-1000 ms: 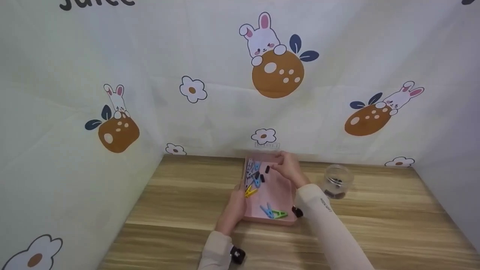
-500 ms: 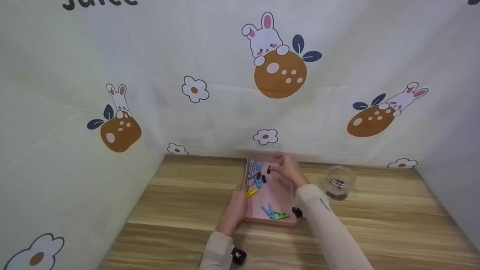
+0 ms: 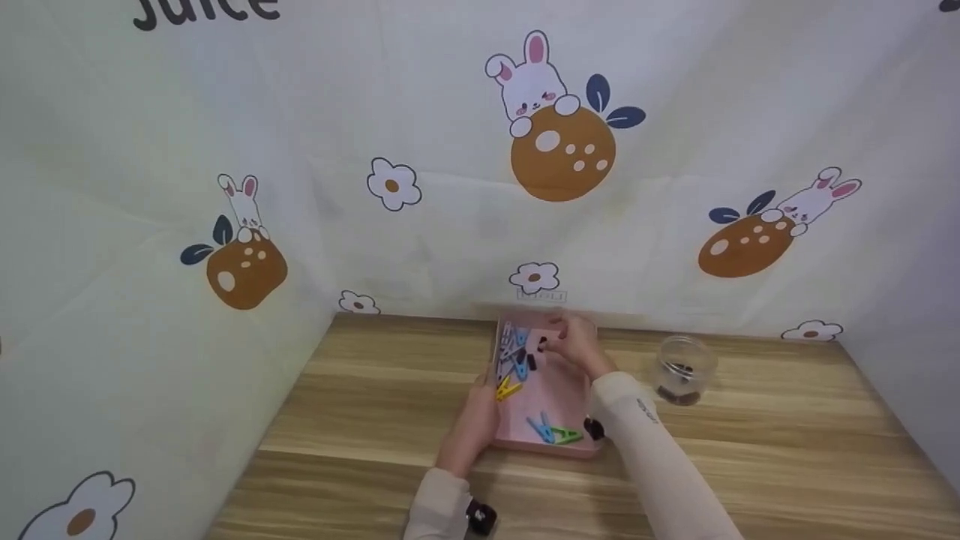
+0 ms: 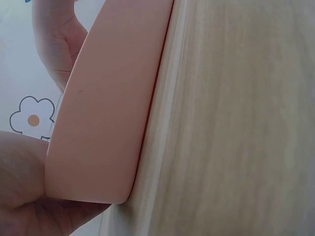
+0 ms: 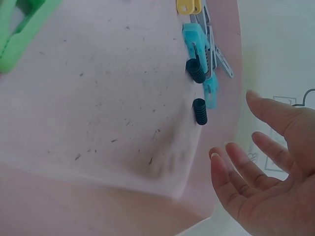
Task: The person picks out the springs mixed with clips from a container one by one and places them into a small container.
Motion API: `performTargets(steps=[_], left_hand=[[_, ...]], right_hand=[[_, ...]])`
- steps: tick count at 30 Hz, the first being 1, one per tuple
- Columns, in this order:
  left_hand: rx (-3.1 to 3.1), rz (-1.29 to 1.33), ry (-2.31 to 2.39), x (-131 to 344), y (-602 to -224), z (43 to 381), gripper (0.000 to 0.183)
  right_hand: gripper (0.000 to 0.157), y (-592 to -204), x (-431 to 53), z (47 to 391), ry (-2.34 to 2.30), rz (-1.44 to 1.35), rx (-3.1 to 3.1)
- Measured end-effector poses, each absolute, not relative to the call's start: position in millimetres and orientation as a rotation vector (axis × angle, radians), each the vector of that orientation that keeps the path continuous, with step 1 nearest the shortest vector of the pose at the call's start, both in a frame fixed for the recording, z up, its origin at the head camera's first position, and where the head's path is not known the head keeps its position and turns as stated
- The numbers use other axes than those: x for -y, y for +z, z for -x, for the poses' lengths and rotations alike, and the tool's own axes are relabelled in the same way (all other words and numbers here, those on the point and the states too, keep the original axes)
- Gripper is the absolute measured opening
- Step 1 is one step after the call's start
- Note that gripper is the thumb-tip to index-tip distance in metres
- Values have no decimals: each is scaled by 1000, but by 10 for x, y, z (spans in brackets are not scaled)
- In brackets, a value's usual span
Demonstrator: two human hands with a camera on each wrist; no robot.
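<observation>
A shallow pink tray (image 3: 551, 397) lies on the table, with its outer wall (image 4: 103, 108) filling the left wrist view. My left hand (image 3: 476, 416) grips the tray's left side. Over the tray's far part, my right hand (image 3: 577, 341) has its fingers spread and slightly bent, and nothing shows between them in the right wrist view. Close to its fingertips lies a small dark ribbed cylinder (image 5: 200, 111), with another dark ribbed cylinder (image 5: 196, 72) farther along. Blue clothespins (image 5: 194, 39), grey ones and a yellow clothespin (image 3: 508, 388) line the tray's left side.
A blue clothespin (image 3: 540, 427) and a green clothespin (image 3: 566, 435) lie near the tray's front edge. To the right stands a clear round jar (image 3: 686, 367) with several dark pieces inside. A printed curtain (image 3: 450, 240) rises behind the wooden table (image 3: 375, 390).
My right fingertips have shifted slightly toward the farthest dark cylinder and now partly cover it in the head view. The left hand keeps its place on the tray. The head view has shifted slightly.
</observation>
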State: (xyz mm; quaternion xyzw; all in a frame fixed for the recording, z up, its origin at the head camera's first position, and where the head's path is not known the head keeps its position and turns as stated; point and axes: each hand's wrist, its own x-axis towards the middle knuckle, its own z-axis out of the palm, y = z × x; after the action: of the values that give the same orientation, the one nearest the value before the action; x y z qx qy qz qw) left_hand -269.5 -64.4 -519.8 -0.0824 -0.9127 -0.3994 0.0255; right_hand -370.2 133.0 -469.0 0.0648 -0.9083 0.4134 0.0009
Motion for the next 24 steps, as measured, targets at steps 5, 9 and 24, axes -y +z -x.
performTargets(steps=[5,9,24], left_hand=[[2790,336,-1162,636,-5183,2698,53],[2791,329,-1173,630,-5172,2684,52],[2840,233,-1234,634,-5188,2697,56]], right_hand=[[51,-4703,-1360,3711,1297,-217,2854],[53,-4735,-1373,3727,1313,-190,2871],[53,-4803,-1365,3770,1302,-133,2902]])
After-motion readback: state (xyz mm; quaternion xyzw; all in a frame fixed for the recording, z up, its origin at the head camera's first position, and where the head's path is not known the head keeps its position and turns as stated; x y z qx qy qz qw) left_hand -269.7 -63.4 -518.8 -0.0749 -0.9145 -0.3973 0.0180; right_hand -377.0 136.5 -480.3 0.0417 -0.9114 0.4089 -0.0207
